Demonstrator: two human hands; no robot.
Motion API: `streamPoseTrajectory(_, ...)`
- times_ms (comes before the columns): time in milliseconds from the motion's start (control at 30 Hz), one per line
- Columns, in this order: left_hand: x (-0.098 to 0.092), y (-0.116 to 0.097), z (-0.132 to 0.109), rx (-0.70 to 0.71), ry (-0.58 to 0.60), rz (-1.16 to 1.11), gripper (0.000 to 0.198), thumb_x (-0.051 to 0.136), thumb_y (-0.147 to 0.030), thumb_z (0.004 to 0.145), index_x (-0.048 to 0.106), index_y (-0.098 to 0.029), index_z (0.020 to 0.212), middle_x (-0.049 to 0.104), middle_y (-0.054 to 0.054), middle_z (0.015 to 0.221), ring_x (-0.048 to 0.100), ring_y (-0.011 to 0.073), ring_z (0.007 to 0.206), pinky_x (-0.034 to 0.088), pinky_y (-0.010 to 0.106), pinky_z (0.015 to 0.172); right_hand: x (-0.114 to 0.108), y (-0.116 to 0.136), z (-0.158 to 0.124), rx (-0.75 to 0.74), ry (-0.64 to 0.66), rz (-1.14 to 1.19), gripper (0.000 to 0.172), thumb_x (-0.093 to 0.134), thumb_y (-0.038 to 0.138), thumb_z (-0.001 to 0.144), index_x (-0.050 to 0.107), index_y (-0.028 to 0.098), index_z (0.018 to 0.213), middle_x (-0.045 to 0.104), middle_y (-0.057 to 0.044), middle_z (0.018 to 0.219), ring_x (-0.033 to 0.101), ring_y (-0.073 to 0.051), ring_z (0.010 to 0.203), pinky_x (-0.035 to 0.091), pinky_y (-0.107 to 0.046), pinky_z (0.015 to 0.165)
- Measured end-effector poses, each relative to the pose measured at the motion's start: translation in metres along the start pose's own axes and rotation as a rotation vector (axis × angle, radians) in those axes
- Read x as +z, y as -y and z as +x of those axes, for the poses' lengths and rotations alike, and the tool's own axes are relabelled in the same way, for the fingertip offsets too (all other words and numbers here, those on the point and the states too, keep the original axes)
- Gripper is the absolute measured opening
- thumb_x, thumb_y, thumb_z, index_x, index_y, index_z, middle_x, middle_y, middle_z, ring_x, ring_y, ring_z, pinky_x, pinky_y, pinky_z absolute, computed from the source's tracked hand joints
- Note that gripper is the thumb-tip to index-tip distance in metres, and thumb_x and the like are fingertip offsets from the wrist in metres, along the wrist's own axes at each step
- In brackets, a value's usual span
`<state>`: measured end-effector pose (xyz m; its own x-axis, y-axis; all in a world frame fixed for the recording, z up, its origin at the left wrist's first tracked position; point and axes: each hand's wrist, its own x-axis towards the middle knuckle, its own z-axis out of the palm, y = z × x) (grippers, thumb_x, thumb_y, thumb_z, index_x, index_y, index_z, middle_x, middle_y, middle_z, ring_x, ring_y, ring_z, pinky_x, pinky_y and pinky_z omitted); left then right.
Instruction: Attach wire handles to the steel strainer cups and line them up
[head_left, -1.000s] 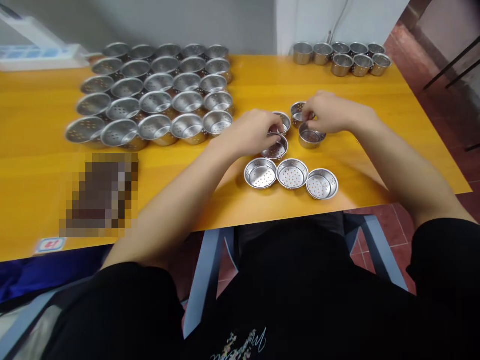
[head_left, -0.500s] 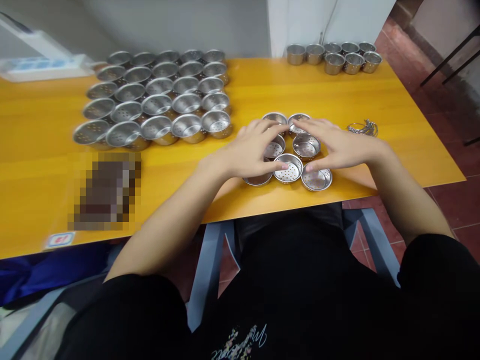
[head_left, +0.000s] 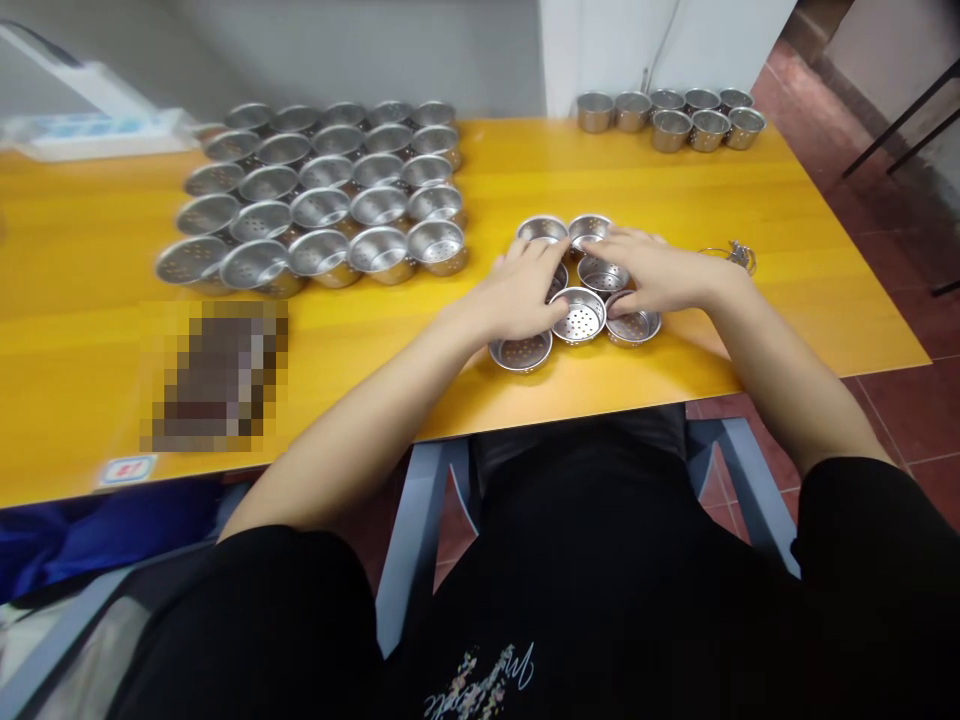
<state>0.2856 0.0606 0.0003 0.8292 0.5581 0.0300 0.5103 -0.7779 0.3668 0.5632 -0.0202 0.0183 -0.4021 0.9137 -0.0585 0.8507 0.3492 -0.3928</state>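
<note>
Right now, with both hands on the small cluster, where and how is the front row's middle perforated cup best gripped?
Pinch the near rim of the middle cup, fingers inside and thumb outside, coming from above on the table-edge side. It sits mouth up; neighbouring cups crowd its left and right, and the left hand and right hand lie behind it.

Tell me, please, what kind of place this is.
Probably a small workshop or assembly bench: many identical perforated steel cups in rows on a yellow table, a second batch at its far corner, and loose wire rings near the right hand.
</note>
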Motion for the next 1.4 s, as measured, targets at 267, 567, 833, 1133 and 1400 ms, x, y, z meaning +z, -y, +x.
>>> streamPoseTrajectory(267,0.002,0.014,0.004,0.062,-0.092,-0.046,0.088,0.062,-0.057,0.102,0.047,-0.018,0.180,0.058,0.024,0.176,0.054,0.0496,0.159,0.041,0.076,0.138,-0.001,-0.006,0.008,-0.015,-0.040,0.018,0.115,0.096,0.046,0.084,0.044,0.043,0.187,0.050,-0.001,0.189,0.034,-0.049,0.181,0.030,-0.077,0.148)
streamPoseTrajectory(567,-0.044,-0.002,-0.054,0.102,-0.165,-0.127,0.087,0.060,-0.076,0.109,0.047,-0.026,0.179,0.053,0.018,0.181,0.047,0.0454,0.170,0.033,0.070,0.148,-0.045,0.002,-0.069,0.190,-0.417,0.216,0.070,0.083,0.046,0.099,0.071,0.030,0.167,0.076,-0.012,0.163,0.071,-0.041,0.151,0.056,-0.063,0.131)
streamPoseTrajectory(833,-0.007,-0.014,-0.139,-0.116,-0.297,-0.260,0.085,0.075,-0.070,0.101,0.046,-0.034,0.172,0.055,0.015,0.177,0.062,0.0446,0.159,0.055,0.070,0.136,-0.023,-0.040,-0.140,0.618,-0.770,0.198,0.008,0.084,0.027,0.089,0.085,0.022,0.096,0.078,-0.010,0.084,0.067,-0.022,0.074,0.054,-0.043,0.078)
streamPoseTrajectory(1133,0.033,-0.009,-0.132,-0.179,-0.291,-0.321,0.113,0.090,-0.070,0.089,0.031,-0.030,0.176,0.046,0.020,0.184,0.052,0.0475,0.170,0.045,0.071,0.144,-0.006,-0.072,-0.137,0.598,-0.585,0.121,0.012,0.083,0.037,0.086,0.081,0.033,0.097,0.078,-0.009,0.108,0.061,-0.026,0.080,0.055,-0.053,0.096)
streamPoseTrajectory(1400,0.040,-0.013,-0.126,-0.182,-0.323,-0.265,0.108,0.084,-0.068,0.094,0.029,-0.031,0.180,0.046,0.019,0.187,0.051,0.0494,0.167,0.044,0.073,0.141,0.003,-0.062,-0.132,0.687,-0.607,0.140,0.011,0.078,0.046,0.085,0.076,0.036,0.087,0.067,-0.008,0.083,0.059,-0.032,0.081,0.053,-0.061,0.093)
